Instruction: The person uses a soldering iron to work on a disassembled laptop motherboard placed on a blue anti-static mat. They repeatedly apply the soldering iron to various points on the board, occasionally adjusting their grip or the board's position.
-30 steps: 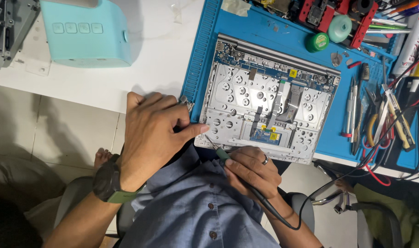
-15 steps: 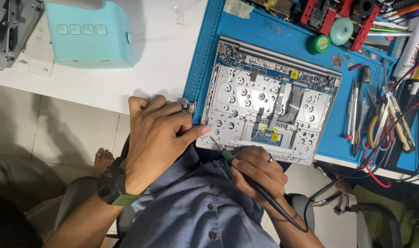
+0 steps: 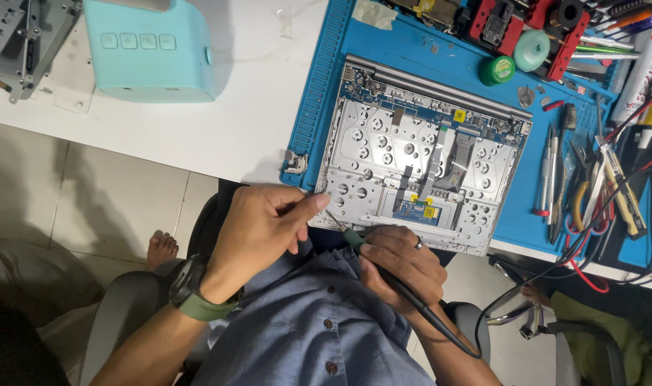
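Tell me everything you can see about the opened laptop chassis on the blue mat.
The opened laptop chassis is silvery metal, its cover off. A blue circuit board runs along the far edge beside a grey hinge bar; flat ribbon cables cross the middle. It lies flat, slightly skewed, on the blue mat. The left hand touches its near-left corner; the right hand brings a corded tool to that edge.

The laptop shell (image 3: 419, 164) at the mat's near edge is bare stamped metal, dull silver and dimpled, with a green circuit strip along its far edge. The mat (image 3: 326, 93) under it looks like matt blue rubber, ribbed down its left edge. The desk (image 3: 254, 107) is smooth white laminate. The box (image 3: 151, 50) at its far edge is satiny mint plastic. The iron (image 3: 383, 268) has a matt black grip. The shirt (image 3: 312, 336) is soft blue denim-like cloth; the watch strap (image 3: 197, 306) is matt green.
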